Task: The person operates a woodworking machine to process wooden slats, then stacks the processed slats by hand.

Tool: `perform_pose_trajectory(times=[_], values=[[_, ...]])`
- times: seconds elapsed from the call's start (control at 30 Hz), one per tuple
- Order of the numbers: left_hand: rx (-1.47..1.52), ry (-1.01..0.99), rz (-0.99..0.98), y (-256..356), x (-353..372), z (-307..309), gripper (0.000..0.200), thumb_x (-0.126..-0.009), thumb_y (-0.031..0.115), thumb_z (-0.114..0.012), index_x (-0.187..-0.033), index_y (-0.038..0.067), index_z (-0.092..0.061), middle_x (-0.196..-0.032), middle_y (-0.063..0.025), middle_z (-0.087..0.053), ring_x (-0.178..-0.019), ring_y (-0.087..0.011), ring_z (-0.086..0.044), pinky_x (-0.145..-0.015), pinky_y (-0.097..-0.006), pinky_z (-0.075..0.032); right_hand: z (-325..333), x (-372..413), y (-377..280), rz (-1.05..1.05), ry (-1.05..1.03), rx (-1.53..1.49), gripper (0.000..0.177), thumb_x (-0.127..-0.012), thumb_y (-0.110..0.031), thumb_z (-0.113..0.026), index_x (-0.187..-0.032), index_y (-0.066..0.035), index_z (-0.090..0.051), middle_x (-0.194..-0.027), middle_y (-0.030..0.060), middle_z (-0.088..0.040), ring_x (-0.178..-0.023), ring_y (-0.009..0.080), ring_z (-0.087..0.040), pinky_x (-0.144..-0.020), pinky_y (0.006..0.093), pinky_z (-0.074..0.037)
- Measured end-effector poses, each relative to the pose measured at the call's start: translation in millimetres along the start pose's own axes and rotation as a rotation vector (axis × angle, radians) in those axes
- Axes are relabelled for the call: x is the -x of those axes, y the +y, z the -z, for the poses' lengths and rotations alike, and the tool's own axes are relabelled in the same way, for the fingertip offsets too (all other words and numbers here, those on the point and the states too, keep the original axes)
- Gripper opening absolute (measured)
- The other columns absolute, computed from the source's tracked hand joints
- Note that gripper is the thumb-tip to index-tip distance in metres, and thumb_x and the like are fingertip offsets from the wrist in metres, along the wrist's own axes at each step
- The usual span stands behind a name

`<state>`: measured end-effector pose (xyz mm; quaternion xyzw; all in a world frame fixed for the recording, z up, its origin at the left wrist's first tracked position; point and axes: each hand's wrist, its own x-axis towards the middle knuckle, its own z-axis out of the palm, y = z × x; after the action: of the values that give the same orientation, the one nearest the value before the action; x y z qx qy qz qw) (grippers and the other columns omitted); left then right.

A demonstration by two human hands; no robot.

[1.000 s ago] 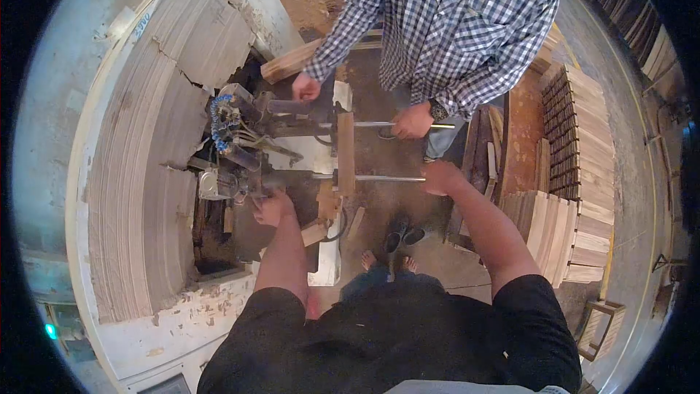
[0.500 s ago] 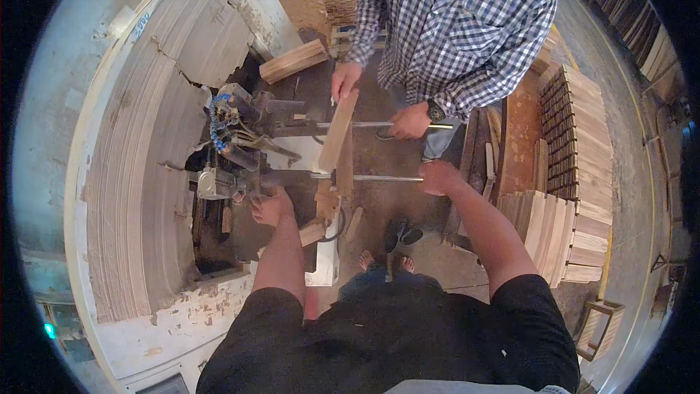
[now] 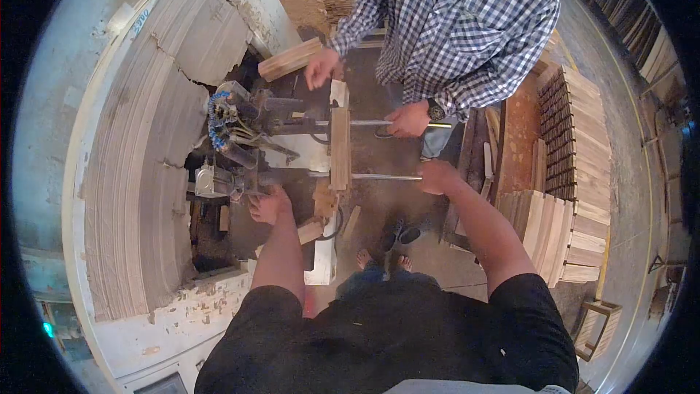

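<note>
My left hand grips a part at the near side of a dusty machine. My right hand is closed on the end of a metal rod that runs to a wooden board lying across the machine. Opposite me stands a person in a checked shirt. One of that person's hands holds the far metal rod. The other hand hovers just beyond the board's far end, near a wooden block.
Stacks of thin wooden slats stand at the right, with more leaning slats nearer me. A big curved pile of veneer sheets fills the left. Sandals and my feet show on the concrete floor.
The other person has laid the board flat across the machine between the rods and drawn that hand back beyond it. My hands have stayed on the machine part and the rod.
</note>
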<state>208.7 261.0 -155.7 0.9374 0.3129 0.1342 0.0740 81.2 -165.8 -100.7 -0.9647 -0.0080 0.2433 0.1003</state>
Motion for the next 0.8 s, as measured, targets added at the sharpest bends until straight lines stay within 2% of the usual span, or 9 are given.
perform_pose_trajectory(times=[0.17, 0.27, 0.37, 0.43, 0.53, 0.57, 0.6, 0.63, 0.8], values=[[0.009, 0.000, -0.018, 3.7, 4.3, 7.2, 0.076, -0.085, 0.060, -0.056, -0.139, 0.007, -0.056, -0.149, -0.0120, -0.048, -0.136, -0.0366, -0.040, -0.114, -0.0532, -0.026, -3.1, 1.4, 5.2, 0.024, 0.043, -0.025, 0.049, -0.083, -0.044, -0.062, -0.107, -0.002, -0.069, -0.106, 0.0211, -0.070, -0.101, 0.0398, -0.068, -0.087, 0.0494, -0.056], [0.049, 0.043, -0.018, 6.0, 7.0, 6.2, 0.074, -0.086, 0.059, -0.055, -0.138, 0.007, -0.056, -0.148, -0.0113, -0.049, -0.134, -0.0360, -0.042, -0.113, -0.0525, -0.027, -6.0, -3.7, 8.8, 0.007, -0.019, -0.009, 0.045, -0.085, -0.042, -0.060, -0.106, -0.004, -0.071, -0.111, 0.0224, -0.069, -0.105, 0.0400, -0.066, -0.094, 0.0500, -0.053], [0.059, 0.080, 0.013, 8.4, 8.1, 7.5, 0.073, -0.085, 0.057, -0.056, -0.138, 0.007, -0.056, -0.147, -0.0108, -0.051, -0.132, -0.0355, -0.043, -0.113, -0.0524, -0.027, -1.1, -1.7, 6.9, -0.033, -0.069, -0.013, 0.047, -0.085, -0.042, -0.059, -0.109, -0.004, -0.070, -0.112, 0.0225, -0.068, -0.105, 0.0410, -0.066, -0.094, 0.0499, -0.053], [0.062, 0.056, -0.046, 9.8, 11.3, 15.9, 0.070, -0.086, 0.053, -0.056, -0.137, 0.007, -0.056, -0.145, -0.0111, -0.052, -0.133, -0.0353, -0.042, -0.113, -0.0522, -0.027, 17.1, 13.1, -2.7, -0.079, -0.054, -0.094, 0.050, -0.085, -0.044, -0.059, -0.114, -0.004, -0.068, -0.115, 0.0219, -0.068, -0.108, 0.0410, -0.065, -0.095, 0.0502, -0.052], [0.038, 0.052, -0.009, 10.1, 6.8, 5.8, 0.067, -0.086, 0.051, -0.056, -0.136, 0.006, -0.057, -0.144, -0.0112, -0.053, -0.134, -0.0349, -0.041, -0.113, -0.0525, -0.026, 15.3, 12.2, 1.2, -0.037, -0.069, -0.064, 0.051, -0.086, -0.045, -0.059, -0.116, -0.005, -0.067, -0.117, 0.0210, -0.067, -0.112, 0.0398, -0.063, -0.096, 0.0505, -0.051], [0.019, 0.086, -0.054, 8.3, 10.4, 5.6, 0.064, -0.085, 0.048, -0.056, -0.133, 0.005, -0.059, -0.143, -0.0115, -0.053, -0.134, -0.0347, -0.040, -0.113, -0.0531, -0.026, 15.2, 10.1, 0.8, -0.022, -0.075, -0.050, 0.051, -0.086, -0.045, -0.059, -0.116, -0.005, -0.067, -0.117, 0.0210, -0.067, -0.112, 0.0398, -0.063, -0.096, 0.0505, -0.051], [0.021, 0.088, -0.035, 10.0, 12.9, 4.9, 0.064, -0.085, 0.048, -0.056, -0.133, 0.005, -0.059, -0.143, -0.0115, -0.053, -0.134, -0.0347, -0.040, -0.113, -0.0531, -0.026, 14.8, 9.6, 2.1, -0.039, -0.057, -0.051, 0.048, -0.083, -0.042, -0.062, -0.115, -0.007, -0.067, -0.115, 0.0205, -0.068, -0.109, 0.0395, -0.064, -0.094, 0.0501, -0.052], [0.064, 0.086, -0.041, 12.2, 14.1, 11.1, 0.066, -0.085, 0.050, -0.056, -0.133, 0.005, -0.058, -0.144, -0.0116, -0.051, -0.135, -0.0348, -0.040, -0.113, -0.0536, -0.026, 13.3, 9.3, 1.4, -0.055, -0.046, -0.052, 0.045, -0.081, -0.038, -0.066, -0.115, -0.010, -0.067, -0.112, 0.0201, -0.069, -0.106, 0.0391, -0.065, -0.092, 0.0498, -0.052], [0.094, 0.079, -0.043, 6.6, 11.1, 6.1, 0.074, -0.087, 0.061, -0.053, -0.137, 0.007, -0.057, -0.148, -0.0108, -0.047, -0.137, -0.0356, -0.037, -0.115, -0.0546, -0.024, 9.5, 8.8, -0.7, -0.030, -0.024, -0.073, 0.044, -0.082, -0.040, -0.064, -0.111, -0.008, -0.067, -0.112, 0.0199, -0.069, -0.107, 0.0394, -0.064, -0.093, 0.0499, -0.052]])
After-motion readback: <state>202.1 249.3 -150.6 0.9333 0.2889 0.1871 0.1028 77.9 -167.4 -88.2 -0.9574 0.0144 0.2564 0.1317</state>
